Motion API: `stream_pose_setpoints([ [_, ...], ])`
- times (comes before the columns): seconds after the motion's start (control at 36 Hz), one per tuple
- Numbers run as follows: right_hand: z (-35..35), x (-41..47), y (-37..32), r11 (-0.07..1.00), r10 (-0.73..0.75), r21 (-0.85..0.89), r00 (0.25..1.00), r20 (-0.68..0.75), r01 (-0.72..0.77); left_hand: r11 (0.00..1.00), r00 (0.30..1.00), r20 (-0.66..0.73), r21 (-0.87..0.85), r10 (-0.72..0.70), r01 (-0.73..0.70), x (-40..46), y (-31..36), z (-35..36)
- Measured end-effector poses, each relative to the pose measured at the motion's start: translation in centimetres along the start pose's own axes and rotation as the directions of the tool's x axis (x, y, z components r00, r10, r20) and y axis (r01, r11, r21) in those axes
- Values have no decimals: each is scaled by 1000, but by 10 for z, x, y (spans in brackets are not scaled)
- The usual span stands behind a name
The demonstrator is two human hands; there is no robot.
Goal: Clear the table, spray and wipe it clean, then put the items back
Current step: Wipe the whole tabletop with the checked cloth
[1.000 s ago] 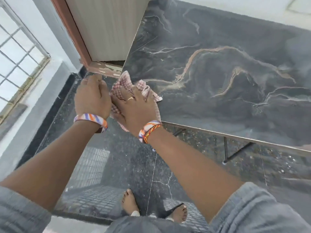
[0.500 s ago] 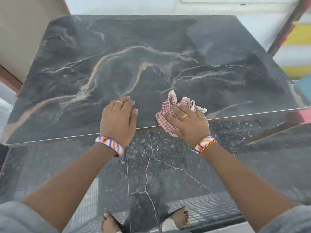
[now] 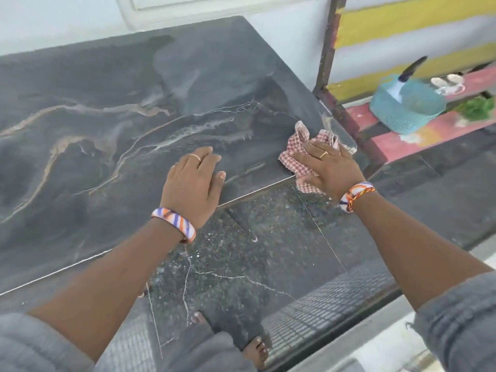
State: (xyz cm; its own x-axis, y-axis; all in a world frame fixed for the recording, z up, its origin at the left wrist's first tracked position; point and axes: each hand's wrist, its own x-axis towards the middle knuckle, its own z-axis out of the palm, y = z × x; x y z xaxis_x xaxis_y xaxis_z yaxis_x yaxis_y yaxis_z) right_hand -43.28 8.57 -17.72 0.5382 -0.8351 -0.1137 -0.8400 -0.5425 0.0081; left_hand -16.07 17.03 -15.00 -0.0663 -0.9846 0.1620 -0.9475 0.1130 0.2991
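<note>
The dark marble-patterned table fills the left and middle of the head view, and nothing stands on its top. My right hand presses a red-and-white checked cloth flat onto the table's near right corner. Part of the cloth hangs over the front edge. My left hand rests palm down on the tabletop by the front edge, fingers straight, holding nothing.
To the right of the table stands a rusty metal post with pink steps behind it. A teal basket and pale sandals sit on the steps. Dark speckled floor lies below the table's front edge.
My right hand has slid the cloth along the front edge from the left corner to the right corner. My left hand has come to rest flat on the table. The view has swung right.
</note>
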Motion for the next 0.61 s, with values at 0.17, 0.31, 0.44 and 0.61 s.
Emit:
stream_pose_setpoints([
  [0.17, 7, -2, 63, 996, 43, 79, 999, 31, -46, 999, 999, -16, -23, 32, -32, 53, 17, 15],
  [0.31, 14, 1, 83, 974, 56, 220, 998, 9, -56, 995, 998, -6, -76, 64, -64, 113, 33, 37],
  [0.44, -2, 16, 76, 837, 249, 503, 968, 3, -217, 989, 995, 37, -114, 98, -93, 180, 53, 58],
  [0.61, -9, 53, 83, 867, 355, 339, 930, 96, -366, 984, 997, 34, -166, 74, -68, 252, 56, 70],
])
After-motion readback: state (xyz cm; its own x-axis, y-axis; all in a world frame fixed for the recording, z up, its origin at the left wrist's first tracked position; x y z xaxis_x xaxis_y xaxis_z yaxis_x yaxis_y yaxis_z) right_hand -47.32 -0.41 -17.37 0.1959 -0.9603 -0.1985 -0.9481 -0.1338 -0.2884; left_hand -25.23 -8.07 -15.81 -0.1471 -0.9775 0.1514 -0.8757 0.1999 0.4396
